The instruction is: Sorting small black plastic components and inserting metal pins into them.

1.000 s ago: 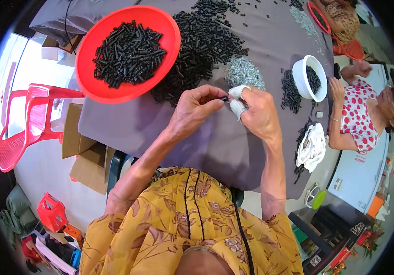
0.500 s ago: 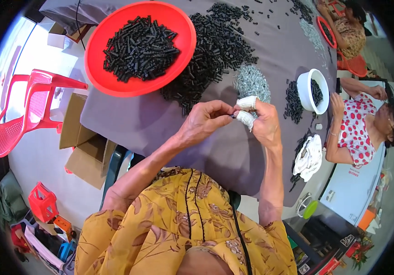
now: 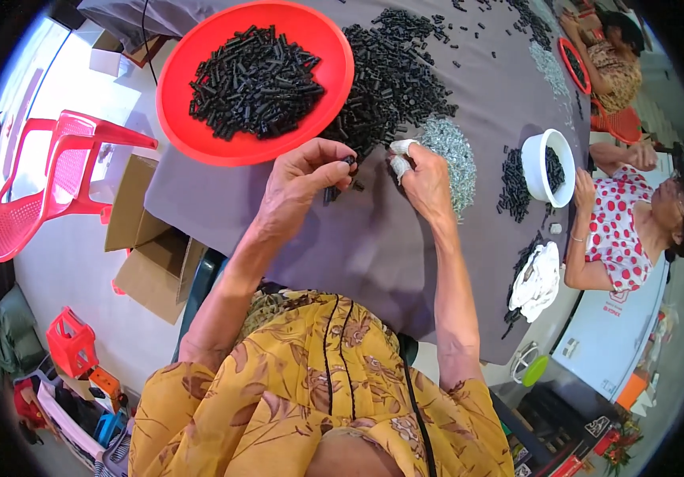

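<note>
My left hand [image 3: 298, 183] is closed in a pinch on a small black cylindrical piece [image 3: 348, 160], just beyond the lower rim of a red round tray [image 3: 175, 95] heaped with similar pieces. My right hand [image 3: 428, 183], its thumb and finger wearing white cloth covers [image 3: 400, 164], is at the near edge of a loose pile of black pieces [image 3: 394, 75]. Those fingertips are drawn together; whether something sits between them is hidden. Right beside this hand lies a heap of small shiny clear or silvery pieces [image 3: 452, 159].
A white tub [image 3: 533, 167] of black pieces stands to the right, near a crumpled white cloth [image 3: 534, 282]. Across the right edge sits a person in a dotted top [image 3: 620, 199]; another person [image 3: 612, 71] works farther off. An open cardboard box [image 3: 151, 262] and a pink chair [image 3: 48, 183] stand left.
The hands, together before, have parted. My left hand moved left and away from me with the black piece; my right hand shifted slightly left and farther out, to the black pile's edge.
</note>
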Tool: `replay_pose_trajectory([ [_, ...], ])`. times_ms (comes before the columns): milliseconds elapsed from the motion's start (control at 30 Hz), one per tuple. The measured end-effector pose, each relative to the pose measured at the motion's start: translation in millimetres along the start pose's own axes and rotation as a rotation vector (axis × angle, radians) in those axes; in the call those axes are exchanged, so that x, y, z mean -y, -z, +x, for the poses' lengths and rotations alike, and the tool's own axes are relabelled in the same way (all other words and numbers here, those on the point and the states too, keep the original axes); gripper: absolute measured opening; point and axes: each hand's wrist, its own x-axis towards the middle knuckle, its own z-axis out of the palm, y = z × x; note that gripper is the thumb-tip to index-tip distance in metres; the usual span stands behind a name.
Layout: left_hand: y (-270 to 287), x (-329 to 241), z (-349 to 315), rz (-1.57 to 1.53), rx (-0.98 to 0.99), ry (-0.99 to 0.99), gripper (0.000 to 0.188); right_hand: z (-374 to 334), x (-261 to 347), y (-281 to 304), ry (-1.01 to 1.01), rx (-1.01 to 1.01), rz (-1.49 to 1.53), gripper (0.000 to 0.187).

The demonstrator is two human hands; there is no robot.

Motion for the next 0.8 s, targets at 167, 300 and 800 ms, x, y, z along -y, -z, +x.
replay_pose_trajectory([
  [167,0,0,1,-0.028,-0.022,0.004,0.018,5,-4,-8,-0.053,-0.014,-0.068,0.016],
  [300,0,0,1,-0.023,-0.033,0.019,0.019,6,-6,-11,0.02,-0.077,-0.051,0.011],
  [800,-11,1,9,0.005,0.023,0.011,0.018,7,-3,-14,0.038,-0.049,-0.197,0.008],
])
